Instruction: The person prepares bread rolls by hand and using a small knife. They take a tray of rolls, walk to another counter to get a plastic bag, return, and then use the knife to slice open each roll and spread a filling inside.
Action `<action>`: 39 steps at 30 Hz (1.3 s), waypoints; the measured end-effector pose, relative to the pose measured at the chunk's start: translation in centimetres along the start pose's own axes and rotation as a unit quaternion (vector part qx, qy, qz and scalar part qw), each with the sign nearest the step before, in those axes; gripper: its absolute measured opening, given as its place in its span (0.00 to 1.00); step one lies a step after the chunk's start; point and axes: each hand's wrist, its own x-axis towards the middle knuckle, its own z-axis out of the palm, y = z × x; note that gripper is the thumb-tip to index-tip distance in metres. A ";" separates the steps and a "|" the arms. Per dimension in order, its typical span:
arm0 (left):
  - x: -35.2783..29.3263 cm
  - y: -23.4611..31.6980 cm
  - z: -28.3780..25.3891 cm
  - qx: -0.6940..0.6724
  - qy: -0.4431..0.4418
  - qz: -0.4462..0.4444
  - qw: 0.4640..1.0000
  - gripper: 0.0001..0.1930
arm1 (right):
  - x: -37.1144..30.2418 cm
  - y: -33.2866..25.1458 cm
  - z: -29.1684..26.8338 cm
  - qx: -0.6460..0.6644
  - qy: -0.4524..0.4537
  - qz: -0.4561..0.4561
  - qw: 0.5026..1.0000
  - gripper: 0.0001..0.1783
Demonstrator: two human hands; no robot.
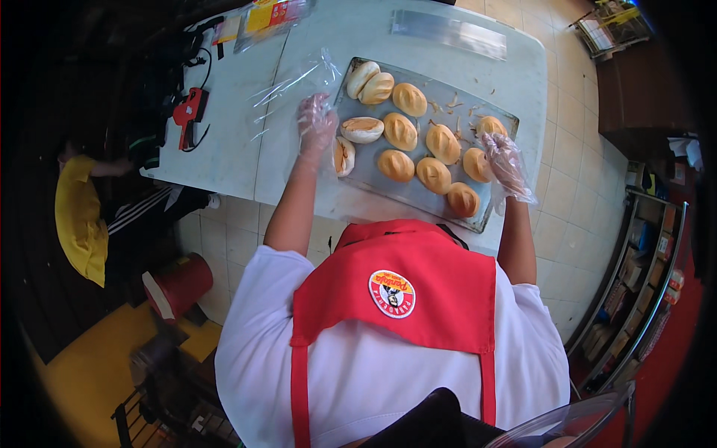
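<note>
A shallow metal baking tray (418, 196) lies at a slant on the white table, with several oval, split-topped bread rolls on it. Some at its left side, such as this pale bread roll (362, 130), look floury. My left hand (317, 123), in a clear plastic glove, is at the tray's left edge, its fingers closed on a clear plastic bag (295, 91) that spreads over the table. My right hand (509, 166), gloved the same way, is at the tray's right edge. Its fingers close on a golden bread roll (491, 126), just above another roll (476, 164).
On the white table (224, 142) are a red hand-held device (190, 112), packages (265, 16) and a clear flat sheet (448, 34). Crumbs lie on the tray. A person in yellow (78, 216) is at the left, near a red bin (179, 286). Stocked shelves (631, 284) stand right.
</note>
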 end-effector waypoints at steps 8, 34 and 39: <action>-7.2 10.6 1.7 0.096 -0.116 0.418 0.896 0.14 | 0.1 0.0 0.4 -0.044 -0.028 -0.041 0.998 0.14; -1.1 15.7 3.1 -0.817 -0.164 -0.371 0.409 0.28 | -4.1 -6.5 -0.1 0.233 -0.088 -0.212 0.945 0.16; -1.2 16.8 4.5 -0.809 -0.199 -0.393 0.388 0.30 | -7.2 -8.9 -0.6 0.195 0.013 -0.105 0.975 0.12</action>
